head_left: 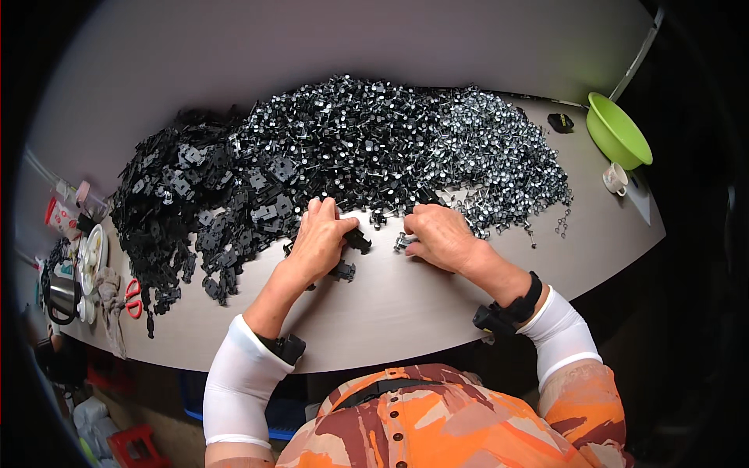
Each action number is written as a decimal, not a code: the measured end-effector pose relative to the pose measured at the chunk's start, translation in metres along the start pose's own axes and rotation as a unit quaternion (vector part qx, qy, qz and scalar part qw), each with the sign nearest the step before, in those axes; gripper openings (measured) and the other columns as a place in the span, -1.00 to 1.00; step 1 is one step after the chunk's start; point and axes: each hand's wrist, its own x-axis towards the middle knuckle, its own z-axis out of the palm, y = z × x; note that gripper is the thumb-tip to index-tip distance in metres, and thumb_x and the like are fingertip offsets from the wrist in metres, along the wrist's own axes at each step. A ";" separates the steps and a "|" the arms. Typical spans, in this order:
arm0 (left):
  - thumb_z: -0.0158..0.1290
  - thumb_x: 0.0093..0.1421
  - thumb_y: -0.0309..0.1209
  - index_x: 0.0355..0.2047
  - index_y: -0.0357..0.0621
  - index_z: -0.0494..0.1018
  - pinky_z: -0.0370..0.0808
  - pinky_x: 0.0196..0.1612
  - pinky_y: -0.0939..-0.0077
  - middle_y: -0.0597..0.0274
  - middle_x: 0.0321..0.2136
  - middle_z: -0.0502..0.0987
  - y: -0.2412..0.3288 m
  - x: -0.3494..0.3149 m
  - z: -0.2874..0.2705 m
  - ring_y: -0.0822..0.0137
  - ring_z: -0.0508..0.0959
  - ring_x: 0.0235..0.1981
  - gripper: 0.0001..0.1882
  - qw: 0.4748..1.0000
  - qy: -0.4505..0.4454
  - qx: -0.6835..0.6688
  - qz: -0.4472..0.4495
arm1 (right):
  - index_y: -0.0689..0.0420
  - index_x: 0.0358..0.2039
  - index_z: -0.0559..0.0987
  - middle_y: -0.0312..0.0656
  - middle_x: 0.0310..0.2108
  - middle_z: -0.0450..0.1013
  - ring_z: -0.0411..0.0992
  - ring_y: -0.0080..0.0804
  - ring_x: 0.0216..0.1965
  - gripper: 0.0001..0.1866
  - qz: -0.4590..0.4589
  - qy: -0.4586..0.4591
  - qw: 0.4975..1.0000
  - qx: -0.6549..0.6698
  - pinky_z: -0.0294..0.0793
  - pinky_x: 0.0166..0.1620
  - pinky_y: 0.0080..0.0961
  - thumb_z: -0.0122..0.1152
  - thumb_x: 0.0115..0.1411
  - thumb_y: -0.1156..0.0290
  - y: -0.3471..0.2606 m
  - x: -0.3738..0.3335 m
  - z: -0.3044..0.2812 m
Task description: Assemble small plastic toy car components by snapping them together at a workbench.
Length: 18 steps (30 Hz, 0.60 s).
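Observation:
My left hand (316,240) is closed on a black plastic part (359,241), which sticks out past the thumb and fingertips. Just under that wrist, another black plastic part (343,271) lies on the table. Thumb and fingers of my right hand (445,235) pinch a small silver metal piece (402,242) low over the tabletop. The two hands are apart, both at the near edge of a wide heap. Flat black plastic parts (187,168) make up its left side, black parts with silver round heads (343,140) the middle, and small shiny metal pieces (499,140) the right.
Red-handled scissors (133,299) and a crumpled cloth (111,312) lie at the left, near a metal kettle (62,299). At the far right are a green basin (619,131), a mug (615,179) and a small black object (560,122). A wall (374,47) stands behind the heap.

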 end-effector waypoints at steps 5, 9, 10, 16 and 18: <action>0.30 -0.24 -0.58 -0.40 -0.12 0.56 0.30 -0.16 0.35 0.17 -0.34 0.31 -0.002 0.007 -0.001 0.13 0.28 -0.24 -0.69 0.999 -0.031 -0.039 -0.014 | 0.23 -0.47 0.52 -0.05 -0.37 0.45 0.48 -0.06 -0.28 -0.77 -0.046 -0.004 0.999 -0.012 0.50 -0.27 -0.20 0.37 -0.07 0.39 -0.003 0.002 0.008; 0.22 -0.16 -0.59 -0.45 -0.26 0.52 0.32 -0.13 0.32 0.14 -0.36 0.43 -0.002 0.002 -0.003 0.13 0.34 -0.22 -0.81 0.987 0.026 -0.156 -0.026 | 0.28 -0.48 0.50 0.00 -0.41 0.44 0.46 -0.03 -0.35 -0.82 -0.051 0.034 0.993 0.101 0.43 -0.30 -0.18 0.28 0.03 0.42 0.002 0.001 0.008; 0.21 -0.08 -0.59 -0.40 -0.28 0.51 0.39 -0.23 0.43 0.19 -0.42 0.50 -0.004 0.001 -0.005 0.25 0.44 -0.31 -0.82 0.987 0.057 -0.150 -0.021 | 0.28 -0.48 0.50 0.00 -0.41 0.44 0.46 -0.03 -0.35 -0.82 -0.054 0.033 0.993 0.104 0.43 -0.30 -0.18 0.28 0.03 0.42 0.002 0.005 0.008; 0.05 0.17 -0.60 -0.17 -0.29 0.45 0.32 -0.69 0.75 0.24 -0.55 0.52 -0.009 -0.002 -0.014 0.58 0.45 -0.68 -0.81 0.760 -0.057 -0.582 -0.285 | 0.32 -0.42 0.53 -0.02 -0.54 0.50 0.51 -0.18 -0.46 -0.75 0.034 -0.296 0.885 0.358 0.44 -0.37 -0.35 0.08 0.21 0.35 -0.011 0.020 0.007; 0.05 0.17 -0.60 -0.14 -0.33 0.42 0.30 -0.72 0.77 0.21 -0.55 0.52 -0.012 -0.006 -0.012 0.56 0.46 -0.68 -0.78 0.750 -0.059 -0.590 -0.294 | 0.35 -0.45 0.51 0.04 -0.57 0.48 0.50 -0.06 -0.49 -0.72 0.038 -0.308 0.892 0.329 0.44 -0.38 -0.28 0.06 0.22 0.34 -0.014 0.029 0.018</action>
